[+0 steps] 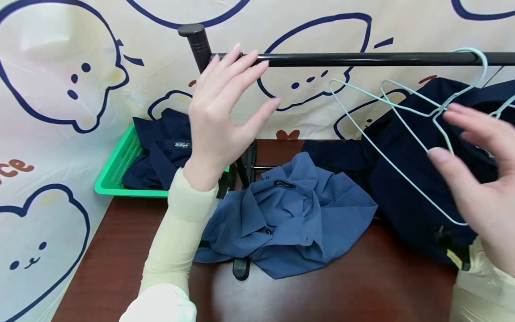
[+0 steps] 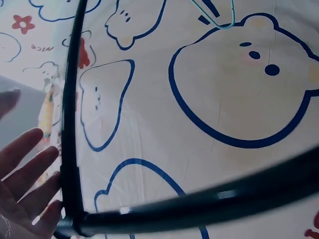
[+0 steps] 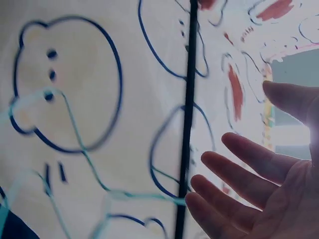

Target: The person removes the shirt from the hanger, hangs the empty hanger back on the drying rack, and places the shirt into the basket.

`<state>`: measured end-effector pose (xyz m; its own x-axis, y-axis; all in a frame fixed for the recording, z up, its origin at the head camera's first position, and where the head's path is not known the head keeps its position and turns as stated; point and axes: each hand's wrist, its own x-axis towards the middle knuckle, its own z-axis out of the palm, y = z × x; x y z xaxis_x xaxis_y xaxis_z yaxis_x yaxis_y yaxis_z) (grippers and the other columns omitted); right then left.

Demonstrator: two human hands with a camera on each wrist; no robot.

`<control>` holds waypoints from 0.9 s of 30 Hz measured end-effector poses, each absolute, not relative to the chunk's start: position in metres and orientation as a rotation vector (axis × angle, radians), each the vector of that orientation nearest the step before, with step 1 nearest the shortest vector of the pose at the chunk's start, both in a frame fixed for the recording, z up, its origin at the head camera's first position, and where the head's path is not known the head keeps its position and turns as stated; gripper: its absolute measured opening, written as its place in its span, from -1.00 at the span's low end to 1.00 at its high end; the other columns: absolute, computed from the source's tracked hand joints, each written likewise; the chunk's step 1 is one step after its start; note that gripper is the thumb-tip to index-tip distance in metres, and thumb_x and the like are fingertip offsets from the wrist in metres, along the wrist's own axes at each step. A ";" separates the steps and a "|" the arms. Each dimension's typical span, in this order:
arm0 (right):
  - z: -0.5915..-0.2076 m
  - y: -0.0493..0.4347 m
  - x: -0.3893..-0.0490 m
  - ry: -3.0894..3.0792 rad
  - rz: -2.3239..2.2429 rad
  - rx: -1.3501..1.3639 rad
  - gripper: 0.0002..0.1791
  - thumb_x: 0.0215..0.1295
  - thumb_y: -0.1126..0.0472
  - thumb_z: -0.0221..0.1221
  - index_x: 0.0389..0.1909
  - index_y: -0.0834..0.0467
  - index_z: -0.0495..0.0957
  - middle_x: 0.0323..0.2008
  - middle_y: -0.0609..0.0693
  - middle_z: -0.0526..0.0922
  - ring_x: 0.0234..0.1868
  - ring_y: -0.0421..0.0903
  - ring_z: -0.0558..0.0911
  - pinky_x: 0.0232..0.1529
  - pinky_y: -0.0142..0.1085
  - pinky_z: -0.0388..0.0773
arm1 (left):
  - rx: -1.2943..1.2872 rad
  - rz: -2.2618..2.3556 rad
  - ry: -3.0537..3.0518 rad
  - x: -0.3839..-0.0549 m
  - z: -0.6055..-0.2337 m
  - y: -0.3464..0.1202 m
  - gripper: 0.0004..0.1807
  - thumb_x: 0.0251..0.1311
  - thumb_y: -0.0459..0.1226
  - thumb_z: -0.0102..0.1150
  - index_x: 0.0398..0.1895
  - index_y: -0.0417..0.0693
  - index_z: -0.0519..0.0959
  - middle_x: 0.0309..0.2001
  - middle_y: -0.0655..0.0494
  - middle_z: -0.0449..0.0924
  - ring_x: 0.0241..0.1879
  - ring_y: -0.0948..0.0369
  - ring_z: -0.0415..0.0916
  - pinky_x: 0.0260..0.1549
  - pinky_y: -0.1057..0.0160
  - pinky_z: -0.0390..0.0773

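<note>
My left hand (image 1: 223,116) is at the left end of a black rack rail (image 1: 342,59), its fingers straight and overlapping the bar in the head view. In the left wrist view, the spread fingers (image 2: 30,169) lie beside the dark bar. My right hand (image 1: 483,188) is near pale green wire hangers (image 1: 442,107), thumb and fingers apart. The right wrist view shows that palm (image 3: 279,199) with nothing held, the fingertips near the rail and a hanger hook. Below lies a crumpled blue collared shirt (image 1: 346,232).
A green basket (image 1: 110,183) with navy clothing (image 1: 161,152) stands at the left on the brown table (image 1: 120,250). Dark navy garments (image 1: 402,188) hang or lie behind the hangers on the right. A cartoon-print curtain (image 1: 161,53) covers the back.
</note>
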<state>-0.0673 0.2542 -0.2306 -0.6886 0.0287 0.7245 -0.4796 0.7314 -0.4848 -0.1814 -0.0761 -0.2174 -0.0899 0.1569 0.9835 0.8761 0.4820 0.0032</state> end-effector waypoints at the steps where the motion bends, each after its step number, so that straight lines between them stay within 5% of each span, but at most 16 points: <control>1: -0.231 0.247 -0.066 -2.194 0.901 0.360 -0.53 0.11 0.35 0.27 0.10 0.26 0.52 0.14 0.06 0.50 0.19 -0.08 0.41 0.16 -0.40 0.23 | -0.925 -0.794 -1.557 -0.176 -0.221 -0.078 -0.55 -0.02 -0.16 0.39 -0.09 -0.27 0.63 -0.02 -0.15 0.57 0.15 0.00 0.39 0.19 0.02 0.18; 8: -0.257 0.218 -0.074 -2.403 0.934 0.531 -0.33 0.00 0.34 0.37 0.22 0.10 0.44 0.22 -0.02 0.42 0.19 -0.16 0.38 0.13 -0.45 0.21 | -0.969 -0.833 -1.707 -0.149 -0.262 -0.089 -0.35 0.01 0.14 0.27 -0.04 -0.23 0.60 0.04 -0.13 0.54 0.18 0.02 0.35 0.15 -0.11 0.17; 12: -0.296 0.218 -0.090 -2.601 0.953 0.598 -0.14 -0.05 0.11 0.43 0.34 -0.12 0.29 0.36 -0.12 0.20 0.35 -0.07 0.14 0.25 -0.14 0.09 | -1.035 -0.821 -1.961 -0.143 -0.297 -0.091 -0.15 -0.09 0.28 0.24 0.15 -0.13 0.50 0.22 -0.04 0.40 0.28 0.05 0.20 0.21 -0.11 0.07; 16: -0.342 0.210 -0.103 -2.801 0.941 0.622 0.06 -0.21 -0.22 0.44 0.39 -0.25 0.14 0.42 -0.12 0.02 0.41 0.04 -0.06 0.20 0.21 -0.01 | -1.046 -0.702 -2.331 -0.136 -0.336 -0.091 0.12 -0.27 0.48 0.12 0.38 0.09 0.24 0.41 0.15 0.06 0.38 0.11 -0.07 0.24 -0.12 -0.04; 21: -0.396 0.194 -0.111 -3.050 0.863 0.530 0.25 -0.39 -0.53 0.29 0.42 -0.38 -0.09 0.46 -0.05 -0.18 0.40 0.21 -0.23 0.09 0.40 -0.04 | -1.033 -0.515 -2.763 -0.123 -0.378 -0.091 0.30 -0.42 0.61 -0.06 0.48 0.30 -0.13 0.47 0.22 -0.35 0.41 0.05 -0.29 0.21 -0.25 -0.10; 27: -0.440 0.185 -0.124 -3.174 0.752 0.367 0.34 -0.51 -0.66 0.16 0.42 -0.43 -0.22 0.46 0.04 -0.31 0.36 0.35 -0.33 -0.01 0.48 -0.05 | -0.907 -0.452 -2.977 -0.110 -0.410 -0.097 0.39 -0.47 0.59 0.04 0.49 0.28 -0.28 0.48 0.12 -0.38 0.41 -0.03 -0.34 0.07 -0.44 -0.14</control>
<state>-0.1241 0.1846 -0.4400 -0.9652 -0.2475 -0.0851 -0.1830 0.8708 -0.4564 -0.1105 -0.0970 -0.4099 -0.8335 0.5467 0.0801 0.5458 0.7922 0.2731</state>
